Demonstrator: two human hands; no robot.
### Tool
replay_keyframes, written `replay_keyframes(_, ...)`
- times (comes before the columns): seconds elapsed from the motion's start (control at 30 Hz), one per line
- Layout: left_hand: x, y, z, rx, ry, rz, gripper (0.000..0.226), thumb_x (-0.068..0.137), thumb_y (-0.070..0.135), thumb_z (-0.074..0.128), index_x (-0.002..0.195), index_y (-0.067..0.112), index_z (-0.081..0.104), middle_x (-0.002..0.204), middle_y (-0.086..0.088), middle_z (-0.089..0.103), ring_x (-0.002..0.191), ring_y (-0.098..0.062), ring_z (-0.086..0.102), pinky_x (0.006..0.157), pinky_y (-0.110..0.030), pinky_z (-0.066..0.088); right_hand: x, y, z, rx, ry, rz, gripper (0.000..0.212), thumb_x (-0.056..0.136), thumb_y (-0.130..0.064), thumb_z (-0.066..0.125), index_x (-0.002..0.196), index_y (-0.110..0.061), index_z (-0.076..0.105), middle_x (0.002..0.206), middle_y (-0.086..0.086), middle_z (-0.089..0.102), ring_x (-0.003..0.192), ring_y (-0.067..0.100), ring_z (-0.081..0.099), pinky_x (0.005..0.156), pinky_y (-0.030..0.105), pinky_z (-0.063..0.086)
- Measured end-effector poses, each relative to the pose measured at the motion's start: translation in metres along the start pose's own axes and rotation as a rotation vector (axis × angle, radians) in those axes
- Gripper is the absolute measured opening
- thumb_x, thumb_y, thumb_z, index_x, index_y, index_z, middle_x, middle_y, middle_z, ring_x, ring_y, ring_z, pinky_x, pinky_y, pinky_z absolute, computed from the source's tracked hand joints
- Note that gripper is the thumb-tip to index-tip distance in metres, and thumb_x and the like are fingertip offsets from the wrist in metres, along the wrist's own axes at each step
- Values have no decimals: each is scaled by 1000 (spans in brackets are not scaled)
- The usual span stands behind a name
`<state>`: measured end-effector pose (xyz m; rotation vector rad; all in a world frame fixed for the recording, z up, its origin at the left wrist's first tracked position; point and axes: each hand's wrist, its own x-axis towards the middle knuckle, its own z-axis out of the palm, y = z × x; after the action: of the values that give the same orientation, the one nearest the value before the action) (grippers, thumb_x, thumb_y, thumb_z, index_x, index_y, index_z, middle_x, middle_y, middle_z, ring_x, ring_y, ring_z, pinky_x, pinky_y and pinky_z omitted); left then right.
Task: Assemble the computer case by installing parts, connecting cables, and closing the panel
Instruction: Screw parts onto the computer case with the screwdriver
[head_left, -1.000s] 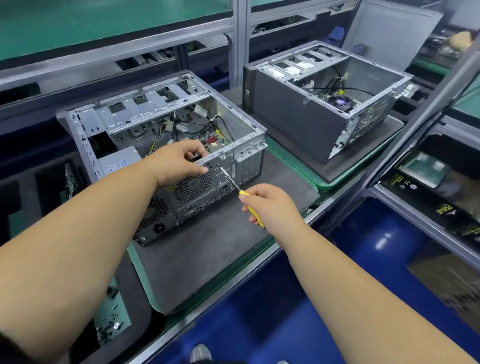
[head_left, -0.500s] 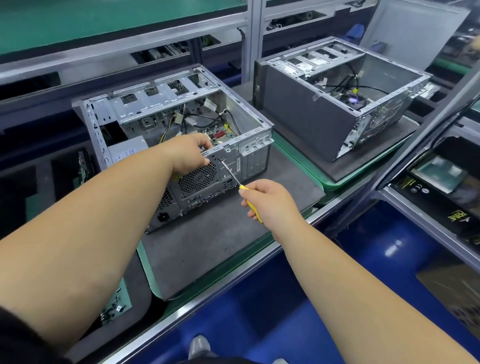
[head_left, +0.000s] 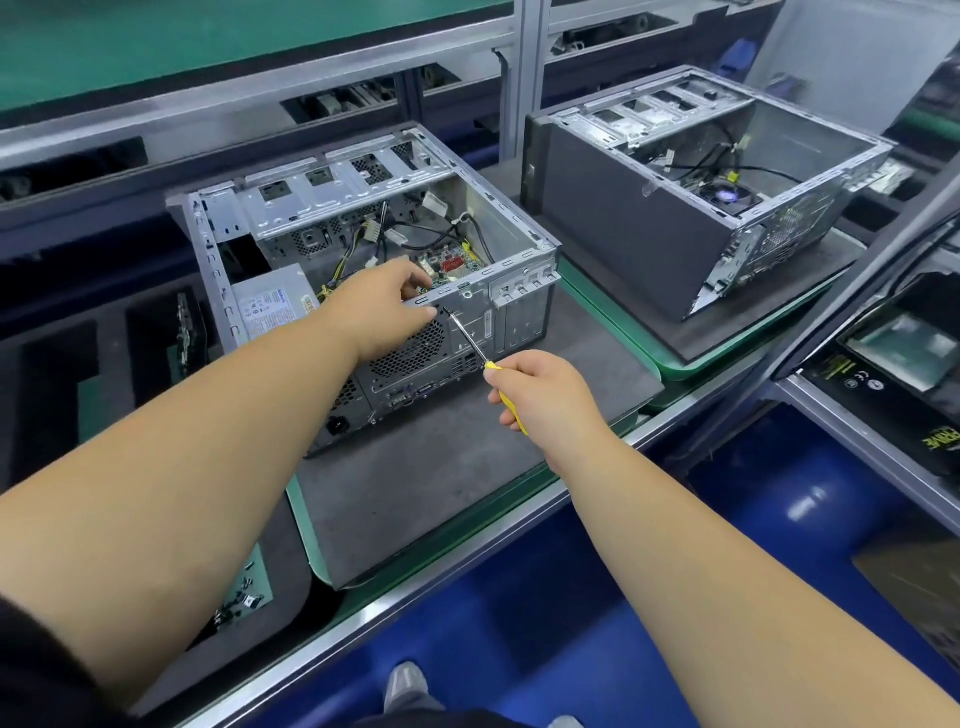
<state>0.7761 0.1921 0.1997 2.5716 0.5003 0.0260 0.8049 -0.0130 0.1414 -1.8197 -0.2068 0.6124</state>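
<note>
The open computer case (head_left: 374, 291) lay on its side on a grey mat (head_left: 441, 467) on the tabletop, rear panel toward the person, and very little had shifted about it over the last second. The left hand (head_left: 384, 306) had stayed on the case's upper rear rim, fingers curled over the edge into the interior and thumb pressed on the rear panel just above the fan grille (head_left: 410, 351). The right hand (head_left: 545, 400) had kept its fingers wrapped round the yellow handle of the screwdriver (head_left: 470, 340), near the case's rear panel on the person's side. The shaft had held its slant up toward the panel, and the tip sat at a small dark screw just beside the left thumb; whether the bit was seated in the screw head was too small to tell. What had really changed was the view, which had slid so the case sat further right in it; the hands had barely moved against the case. That steadiness suggested a rear-panel screw was being driven, probably fastening a part inside. Cables (head_left: 384, 234) lay loose within the case and no side panel was on it, so much of the task seemed to remain. A second case (head_left: 691, 192) stood well apart from the first, beyond its far right corner.
</note>
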Motion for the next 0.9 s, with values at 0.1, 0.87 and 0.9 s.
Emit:
replay_keyframes(0.1,-1,1,13,110,156,-3,33,90,38,63,121,26,61,115,0,65,106,-24,58,89,-35,48,0,0,2,1,18,5,13,92,-34,63,87,-24,69,72,-8,70,58,9,61,61,30,53)
replay_keyframes(0.87,-5,-4,29,173,343,0,32,91,46,59,118,29,65,107,-2,69,102,-28,59,74,-32,42,-5,-3,-2,-10,22,-11,15,92,-33,62,83,-23,68,73,-7,69,60,11,61,63,32,53)
replay_keyframes(0.9,-5,-4,29,172,344,-5,33,91,46,59,118,28,65,107,-2,69,102,-28,59,73,-32,42,-5,-3,-3,-8,24,-13,15,92,-33,62,83,-24,68,72,-7,69,59,11,61,63,32,53)
